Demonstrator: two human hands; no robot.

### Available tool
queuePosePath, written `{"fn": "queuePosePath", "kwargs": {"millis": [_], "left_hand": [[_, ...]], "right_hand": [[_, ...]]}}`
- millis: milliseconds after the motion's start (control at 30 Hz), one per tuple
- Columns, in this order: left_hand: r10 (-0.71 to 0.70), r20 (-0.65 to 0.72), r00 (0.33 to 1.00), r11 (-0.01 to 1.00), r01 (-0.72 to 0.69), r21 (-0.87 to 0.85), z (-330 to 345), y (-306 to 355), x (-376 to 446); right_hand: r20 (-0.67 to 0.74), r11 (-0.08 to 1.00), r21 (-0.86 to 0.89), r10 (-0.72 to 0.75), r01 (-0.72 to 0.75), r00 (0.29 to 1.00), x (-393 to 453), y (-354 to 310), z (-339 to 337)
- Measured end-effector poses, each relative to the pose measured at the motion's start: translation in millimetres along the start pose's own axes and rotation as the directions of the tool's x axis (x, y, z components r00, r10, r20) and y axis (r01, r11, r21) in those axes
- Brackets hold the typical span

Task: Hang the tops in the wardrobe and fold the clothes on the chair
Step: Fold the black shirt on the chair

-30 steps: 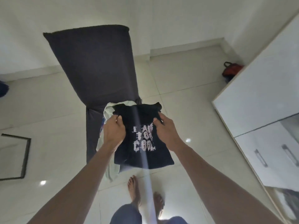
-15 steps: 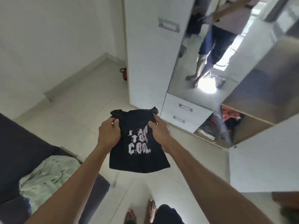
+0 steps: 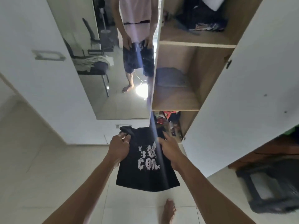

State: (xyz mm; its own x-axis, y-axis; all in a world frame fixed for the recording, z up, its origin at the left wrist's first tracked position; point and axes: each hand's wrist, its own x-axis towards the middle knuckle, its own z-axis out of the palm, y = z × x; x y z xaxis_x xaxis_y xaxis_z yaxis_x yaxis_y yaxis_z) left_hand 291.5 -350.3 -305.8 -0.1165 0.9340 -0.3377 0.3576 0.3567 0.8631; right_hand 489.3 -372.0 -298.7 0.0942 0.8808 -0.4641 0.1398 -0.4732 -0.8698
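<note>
A folded black top with pale printed letters hangs between my hands at chest height. My left hand grips its upper left edge and my right hand grips its upper right edge. Straight ahead stands the open wardrobe with wooden shelves. A folded grey garment lies on the middle shelf and dark clothes sit on the upper one. The chair shows only as a reflection in the mirror, with pale clothes on its seat.
The white wardrobe door stands swung open on my right, close to my right forearm. A white door with a handle is on the left. Cluttered items fill the bottom compartment. A dark object lies low right. My bare foot is below.
I have turned from the chair to face the wardrobe and come closer to it. Both hands keep the same grip on the black top.
</note>
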Motion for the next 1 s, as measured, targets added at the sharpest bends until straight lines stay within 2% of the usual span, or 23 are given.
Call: {"fn": "queuePosePath", "kwargs": {"millis": [200, 300, 600, 833, 1000], "left_hand": [[-0.042, 0.115, 0.992, 0.997, 0.049, -0.058, 110, 70, 73], [-0.035, 0.189, 0.981, 0.995, 0.052, -0.084, 138, 95, 95], [-0.048, 0.342, 0.938, 0.982, 0.106, -0.153, 206, 165, 237], [-0.077, 0.313, 0.947, 0.978, 0.133, -0.162, 251, 185, 368], [-0.019, 0.248, 0.969, 0.971, 0.077, -0.228, 286, 199, 446]], "right_hand": [[-0.059, 0.996, 0.078, 0.05, -0.046, 0.997, 87, -13, -111], [-0.072, 0.997, 0.066, 0.052, -0.047, 0.996, 119, -22, -139], [-0.099, 0.991, 0.134, 0.043, -0.029, 0.994, 266, -68, -207], [-0.098, 0.99, 0.136, -0.013, 0.027, 0.995, 393, -97, -234], [-0.083, 0.989, 0.116, -0.087, 0.097, 0.993, 492, -104, -237]]}}
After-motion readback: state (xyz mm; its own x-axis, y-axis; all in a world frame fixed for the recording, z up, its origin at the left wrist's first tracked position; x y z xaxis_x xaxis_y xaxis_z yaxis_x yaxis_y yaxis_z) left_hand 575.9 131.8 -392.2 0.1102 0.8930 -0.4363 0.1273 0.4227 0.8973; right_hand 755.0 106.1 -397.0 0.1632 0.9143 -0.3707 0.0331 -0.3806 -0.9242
